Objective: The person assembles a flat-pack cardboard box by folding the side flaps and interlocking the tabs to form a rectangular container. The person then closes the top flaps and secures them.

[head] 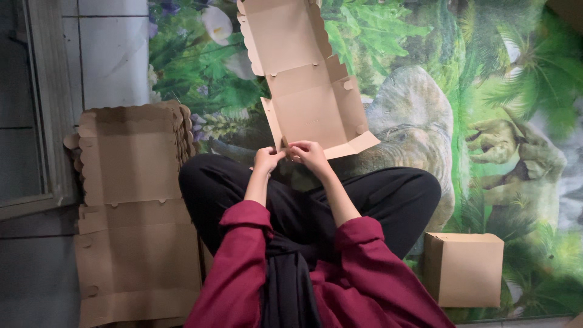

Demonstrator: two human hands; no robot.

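Where the person sits: cross-legged on a jungle-print mat (516, 91).
Left hand (267, 160): fingers pinching the near edge of a half-folded cardboard box (306, 91).
Right hand (310, 155): pinching the same edge, just beside the left.
Box: held above the knees, lid open.
Left side: stack of flat boxes (130, 200).
Right side: finished box (463, 267).

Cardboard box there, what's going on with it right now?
A person sitting cross-legged on a jungle-print mat holds a half-folded cardboard box, lid side open. Both the left hand and right hand pinch its near edge. A stack of flat blanks lies to their left, and one closed box sits to their right.
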